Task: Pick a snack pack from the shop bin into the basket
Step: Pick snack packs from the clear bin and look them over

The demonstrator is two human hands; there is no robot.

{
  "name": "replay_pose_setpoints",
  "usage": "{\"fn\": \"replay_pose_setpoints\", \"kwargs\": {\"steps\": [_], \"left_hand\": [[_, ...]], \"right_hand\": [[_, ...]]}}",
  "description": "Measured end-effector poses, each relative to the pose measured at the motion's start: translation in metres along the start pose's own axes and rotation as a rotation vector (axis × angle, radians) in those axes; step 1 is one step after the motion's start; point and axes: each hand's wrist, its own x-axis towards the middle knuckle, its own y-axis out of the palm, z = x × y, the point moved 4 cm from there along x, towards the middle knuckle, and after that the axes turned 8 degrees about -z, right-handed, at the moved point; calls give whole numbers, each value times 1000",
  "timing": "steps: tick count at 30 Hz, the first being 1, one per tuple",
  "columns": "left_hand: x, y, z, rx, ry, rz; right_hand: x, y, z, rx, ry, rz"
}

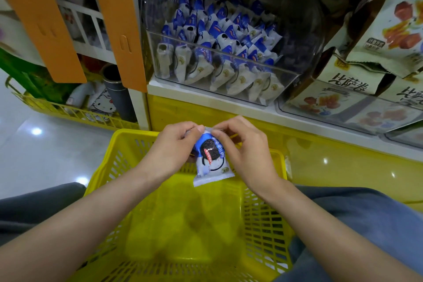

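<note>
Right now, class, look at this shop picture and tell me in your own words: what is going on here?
A person sits facing a shop shelf. Their left hand and right hand both pinch the top edge of a blue-and-white cookie pack. It hangs above the yellow basket between their knees and has not yet been dropped in. On the shelf behind, the clear bin is full of matching packs.

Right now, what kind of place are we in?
Probably a snack shop. A clear bin on a shelf holds many blue snack packs, big bags sit beside it, and the left hand and right hand hold one pack over a yellow basket.
</note>
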Motion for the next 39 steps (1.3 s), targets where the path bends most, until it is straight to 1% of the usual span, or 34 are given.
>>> {"fn": "replay_pose_setpoints", "kwargs": {"steps": [1,3,5,7,9,11,13,14,19,24,30,32,36,38,39], "left_hand": [[-1,1,-1,-71,-47,16],[-4,4,-4,-201,-124,77],[-7,7,-5,-208,-151,134],[-9,8,-8,-178,-129,146],[-9,5,-11,-179,-82,117],[-9,1,-13,-191,-46,69],[-9,-2,-13,-182,-31,18],[-9,-3,-12,-172,-30,-2],[-5,-4,-10,-132,-53,-49],[-3,-6,-14,-179,-62,-44],[-2,-8,-19,-199,-10,-59],[0,-13,-22,-224,-1,-92],[3,-24,-29,-276,21,-168],[5,-26,-32,-300,18,-180],[5,-27,-34,-309,16,-180]], "right_hand": [[1,-1,-1,11,10,-23],[3,-4,-5,102,133,-81],[5,-5,-8,253,318,-126],[8,-8,-10,425,465,-148],[9,-7,-8,571,551,-108],[8,-2,-4,612,564,5],[5,3,-2,556,532,98],[4,4,-1,525,514,119],[5,3,-1,463,468,86],[4,3,-2,413,438,102],[7,-10,6,43,150,128],[15,-23,11,-65,56,72],[66,-57,32,-173,-142,-123],[105,-62,38,-230,-140,-150],[125,-60,38,-264,-99,-130]]}}
